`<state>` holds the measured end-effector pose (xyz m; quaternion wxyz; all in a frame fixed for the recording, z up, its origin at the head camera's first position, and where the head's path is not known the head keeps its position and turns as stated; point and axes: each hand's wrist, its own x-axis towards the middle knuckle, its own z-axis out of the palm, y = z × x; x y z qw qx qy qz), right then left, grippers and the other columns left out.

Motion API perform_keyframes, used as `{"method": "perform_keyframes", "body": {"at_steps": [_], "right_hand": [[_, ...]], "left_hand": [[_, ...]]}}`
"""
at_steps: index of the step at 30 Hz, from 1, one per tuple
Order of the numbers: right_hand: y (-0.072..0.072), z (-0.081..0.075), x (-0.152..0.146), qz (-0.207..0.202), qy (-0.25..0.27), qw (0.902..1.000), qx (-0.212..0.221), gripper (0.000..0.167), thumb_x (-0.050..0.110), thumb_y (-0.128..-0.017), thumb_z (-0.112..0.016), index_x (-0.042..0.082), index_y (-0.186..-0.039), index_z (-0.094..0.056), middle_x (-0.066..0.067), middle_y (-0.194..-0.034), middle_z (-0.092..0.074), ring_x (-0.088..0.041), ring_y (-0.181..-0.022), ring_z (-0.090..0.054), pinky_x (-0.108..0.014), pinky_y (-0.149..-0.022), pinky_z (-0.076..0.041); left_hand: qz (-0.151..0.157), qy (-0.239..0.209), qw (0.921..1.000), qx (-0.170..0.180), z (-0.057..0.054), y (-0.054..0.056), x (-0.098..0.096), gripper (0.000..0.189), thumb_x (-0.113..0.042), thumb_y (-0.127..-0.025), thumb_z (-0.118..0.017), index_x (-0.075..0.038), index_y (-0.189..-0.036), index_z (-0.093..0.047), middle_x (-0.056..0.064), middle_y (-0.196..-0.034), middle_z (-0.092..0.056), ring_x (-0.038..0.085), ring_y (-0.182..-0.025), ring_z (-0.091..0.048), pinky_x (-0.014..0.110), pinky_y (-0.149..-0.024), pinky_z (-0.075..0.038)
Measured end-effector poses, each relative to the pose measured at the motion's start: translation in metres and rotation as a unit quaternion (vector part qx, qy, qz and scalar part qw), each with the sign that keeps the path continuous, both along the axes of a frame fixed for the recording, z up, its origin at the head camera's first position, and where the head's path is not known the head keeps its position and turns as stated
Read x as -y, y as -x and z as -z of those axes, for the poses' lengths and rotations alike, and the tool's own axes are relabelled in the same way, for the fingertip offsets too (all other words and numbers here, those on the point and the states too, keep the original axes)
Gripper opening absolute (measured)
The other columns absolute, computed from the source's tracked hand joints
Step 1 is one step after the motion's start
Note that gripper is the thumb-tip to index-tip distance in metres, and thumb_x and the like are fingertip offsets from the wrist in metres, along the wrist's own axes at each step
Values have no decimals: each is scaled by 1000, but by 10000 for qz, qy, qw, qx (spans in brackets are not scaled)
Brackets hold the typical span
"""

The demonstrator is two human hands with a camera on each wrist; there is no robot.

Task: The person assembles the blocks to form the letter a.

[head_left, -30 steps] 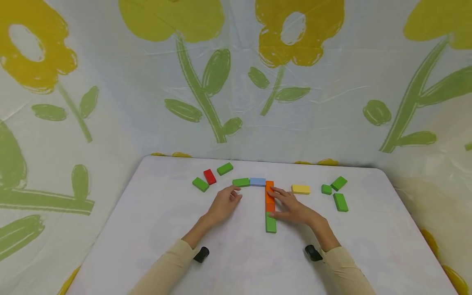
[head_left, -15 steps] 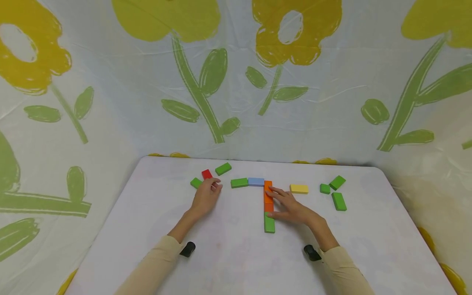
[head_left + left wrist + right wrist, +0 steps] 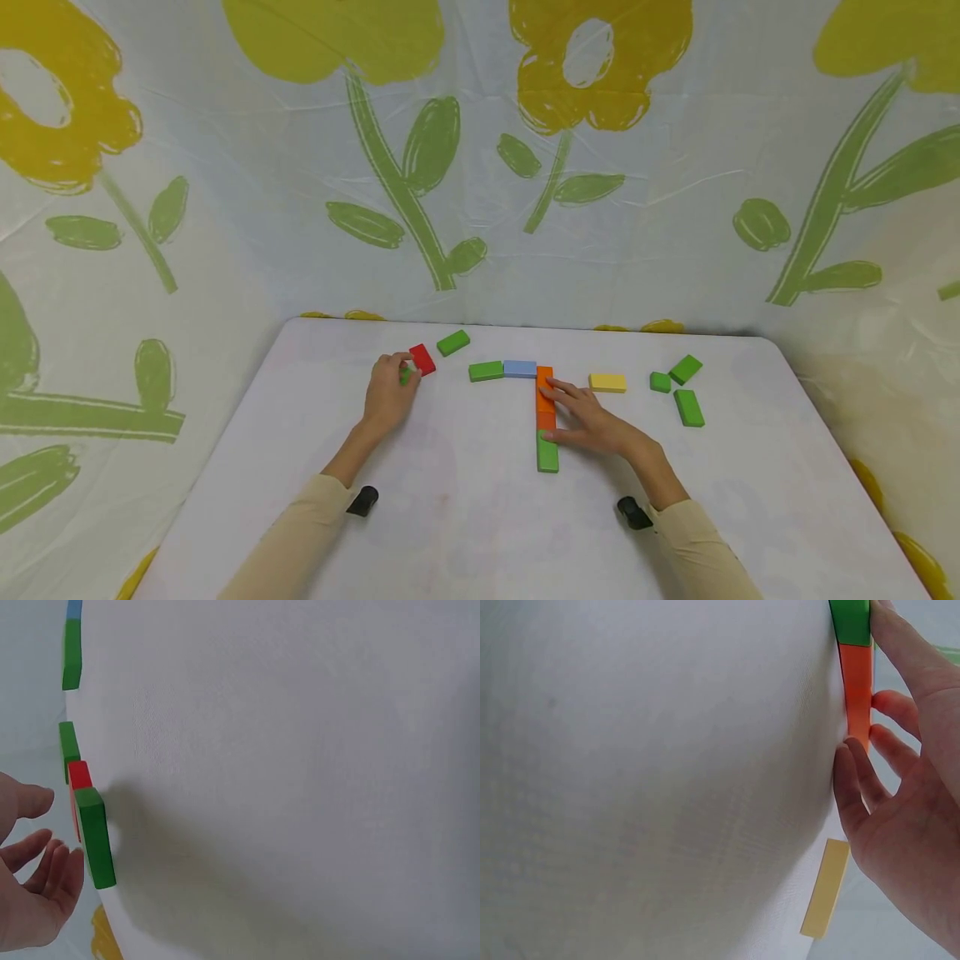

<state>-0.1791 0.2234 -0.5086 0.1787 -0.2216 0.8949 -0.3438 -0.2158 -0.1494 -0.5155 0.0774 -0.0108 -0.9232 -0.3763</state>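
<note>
My left hand [image 3: 389,392] hovers over a green block [image 3: 96,838] at the left, partly hiding it in the head view. Loosely bent, its fingers show a gap to that block in the left wrist view. A red block [image 3: 422,359] lies right beside the green one. My right hand [image 3: 596,422] rests its fingertips on a column of orange blocks [image 3: 544,388] and the green block [image 3: 548,457] at the column's near end. From the column's far end, a blue block [image 3: 520,368] and another green block [image 3: 486,371] run leftward in a row.
A yellow block [image 3: 826,888] lies right of the column. Several green blocks, among them a small cube [image 3: 660,382], are grouped farther right. One more green block [image 3: 453,342] lies behind the row on the white table [image 3: 465,533]. Flower-patterned cloth [image 3: 637,250] hangs behind.
My left hand has moved left, from beside the row's green block, past the red block, to the leftmost green block. The right hand stays on the column.
</note>
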Motion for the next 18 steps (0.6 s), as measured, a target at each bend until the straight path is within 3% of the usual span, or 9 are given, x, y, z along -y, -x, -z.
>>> {"method": "perform_keyframes", "body": {"at_steps": [8,18], "right_hand": [[0,1,-1,20,13,10000,19,83,39,-94,-75,10,-160,-35,-16,-168,-22,-49,-153,-9,-70,-118,-4],[0,2,-1,17,77,10000,37,83,38,-94,-75,9,-161,-35,-17,-168,-21,-49,-153,-9,-71,-118,-5]], "left_hand": [[-263,-6,9986,458,1,1,8,59,-22,-100,-69,5,-147,-46,27,-137,-40,40,-130,-35,52,-104,-44],[-266,219,9969,703,9,1,10,63,-23,-101,-67,13,-146,-42,33,-137,-40,44,-129,-36,55,-107,-40]]}}
